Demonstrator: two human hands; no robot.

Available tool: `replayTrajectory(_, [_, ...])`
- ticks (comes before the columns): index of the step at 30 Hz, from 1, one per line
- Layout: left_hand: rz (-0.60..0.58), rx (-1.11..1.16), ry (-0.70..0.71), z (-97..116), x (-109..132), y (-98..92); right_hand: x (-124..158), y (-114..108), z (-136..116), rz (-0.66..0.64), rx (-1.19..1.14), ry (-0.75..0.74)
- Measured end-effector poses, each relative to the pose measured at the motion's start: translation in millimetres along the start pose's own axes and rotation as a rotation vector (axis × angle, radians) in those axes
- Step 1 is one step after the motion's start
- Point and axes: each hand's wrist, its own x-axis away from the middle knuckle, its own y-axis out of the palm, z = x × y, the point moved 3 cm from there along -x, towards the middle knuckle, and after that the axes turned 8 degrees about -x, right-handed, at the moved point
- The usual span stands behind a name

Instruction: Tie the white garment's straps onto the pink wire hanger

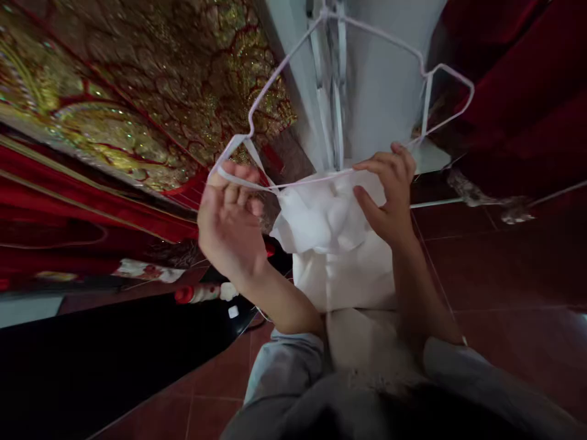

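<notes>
We are holding our left hand palm-inward at nine o'clock, a white strap crossing its fingers; our right hand is touching the pale hanger near three o'clock. White cloth is hanging just below. Gold-patterned fabric is glittering towards ten o'clock, and a red-ended spool is lying by the black table at eight.

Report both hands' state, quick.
Left hand: open, palm showing, fingers loosely curled by the white strap on the hanger.
Right hand: open, thumb apart from the fingers, fingertips at the hanger; any firm hold cannot be told.
</notes>
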Motion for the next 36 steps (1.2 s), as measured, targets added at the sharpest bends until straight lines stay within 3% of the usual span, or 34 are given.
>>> replayTrajectory(5, [-0.001, -0.045, 0.083, 5.3, -15.4, 3.9, 3.4, 4.5, -0.1, -0.048, 0.029, 0.052])
replayTrajectory(9, [0.163, 0.017, 0.235, -0.1, -21.5, -3.0, 3.5, 4.1, 0.9, -0.051, 0.038, 0.060])
replayTrajectory(16, [0.373, -0.192, 0.212, -40.8, -12.4, -23.7, 3.7, -0.7, 6.7, -0.047, 0.038, 0.031])
replayTrajectory(18, [0.373, -0.137, 0.172, -52.8, -0.8, -15.1, 4.1, 1.3, 5.1, -0.030, 0.038, 0.018])
replayTrajectory(21, [0.254, 0.019, 0.058, -63.7, 13.1, 12.3, 5.1, 6.7, -3.0, -0.019, 0.042, 0.010])
replayTrajectory(23, [0.182, 0.068, 0.027, -64.0, 17.7, 30.8, 5.6, 8.4, -9.4, -0.020, 0.050, 0.022])
replayTrajectory(26, [0.179, 0.111, 0.032, -59.3, 19.6, 46.1, 5.3, 3.2, -12.4, -0.012, -0.007, 0.028])
replayTrajectory(28, [0.171, 0.141, 0.019, -56.3, 20.0, 50.0, 4.2, -8.7, -3.7, 0.152, -0.133, 0.090])
replayTrajectory(31, [0.134, 0.159, -0.019, -53.9, 21.3, 53.1, 2.7, -28.6, 21.5, 0.530, -0.301, 0.261])
replayTrajectory(32, [0.121, 0.159, -0.027, -53.7, 22.0, 54.2, 0.8, -31.7, 29.0, 0.572, -0.335, 0.317])
replayTrajectory(36, [0.096, 0.157, -0.045, -55.3, 24.1, 58.5, -13.5, -31.2, 39.0, 0.388, -0.409, 0.454])
